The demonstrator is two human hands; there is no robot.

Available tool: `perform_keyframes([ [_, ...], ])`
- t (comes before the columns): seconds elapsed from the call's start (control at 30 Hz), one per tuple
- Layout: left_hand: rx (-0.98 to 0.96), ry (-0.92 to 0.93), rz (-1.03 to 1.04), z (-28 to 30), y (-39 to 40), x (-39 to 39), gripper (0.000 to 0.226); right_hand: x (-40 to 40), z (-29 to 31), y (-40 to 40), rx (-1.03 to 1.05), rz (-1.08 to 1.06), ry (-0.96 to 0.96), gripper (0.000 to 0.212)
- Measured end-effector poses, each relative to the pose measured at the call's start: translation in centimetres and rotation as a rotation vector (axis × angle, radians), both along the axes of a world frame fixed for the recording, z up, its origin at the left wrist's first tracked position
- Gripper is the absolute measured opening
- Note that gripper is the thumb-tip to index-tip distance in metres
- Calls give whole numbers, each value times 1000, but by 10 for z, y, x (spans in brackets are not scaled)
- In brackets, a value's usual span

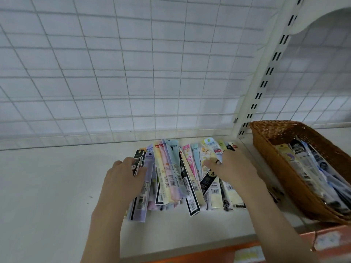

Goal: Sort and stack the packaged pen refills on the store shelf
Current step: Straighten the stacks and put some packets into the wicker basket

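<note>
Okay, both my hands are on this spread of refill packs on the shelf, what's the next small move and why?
Probably draw both hands inward to square the packs into one bundle. The refill packs lie fanned and overlapping on the shelf, the left hand at their left edge, the right hand on the right ones.

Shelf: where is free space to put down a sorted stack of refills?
The shelf is bare left of the left hand, from wire grid to front edge. A narrow strip lies before the refill packets. Crowded: between both hands, and right hand to wicker basket.
</note>
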State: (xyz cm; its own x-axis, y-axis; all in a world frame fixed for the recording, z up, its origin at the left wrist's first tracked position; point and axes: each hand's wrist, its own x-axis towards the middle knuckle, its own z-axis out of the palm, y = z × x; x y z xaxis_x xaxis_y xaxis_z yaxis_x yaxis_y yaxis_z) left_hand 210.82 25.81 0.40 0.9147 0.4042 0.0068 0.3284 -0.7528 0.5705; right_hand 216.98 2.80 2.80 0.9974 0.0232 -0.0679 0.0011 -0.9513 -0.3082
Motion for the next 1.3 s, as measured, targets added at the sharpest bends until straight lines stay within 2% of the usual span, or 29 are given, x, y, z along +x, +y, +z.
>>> perform_keyframes([
  [0.1,-3,36,-4,-2,-2,2,42,-6,-7,5,-55,-44,-41,51],
  [0.2,7,66,4,-2,-1,2,47,-6,-4,13,-88,-34,-59,42],
  [0.37,28,77,-22,-1,0,1,47,-7,-1,29,12,34,-9,21],
  [0.47,29,75,-43,-1,0,-1,45,-7,6,31,25,64,16,25],
  [0.53,32,77,-50,0,-1,-1,45,-6,14,24,-9,61,22,30],
  [0.7,60,66,-73,2,-6,0,41,10,32,-10,7,-13,0,20],
  [0.83,13,55,-67,2,-13,3,43,21,24,-44,22,-107,-5,16],
  [0.87,2,51,-58,3,-15,4,43,22,19,-50,30,-131,10,23],
  [0.97,7,41,-37,3,-21,6,52,15,5,-53,118,-170,77,73],
  [1.0,10,45,-30,2,-22,7,58,12,1,-52,164,-166,91,82],
  [1.13,53,101,6,-4,-29,11,86,0,-12,-46,108,-89,141,97],
  [1.2,98,137,10,-6,-32,12,98,1,-15,-46,55,-88,118,97],
  [1.3,96,118,14,-7,-36,13,93,3,-20,-46,-6,-88,100,92],
])
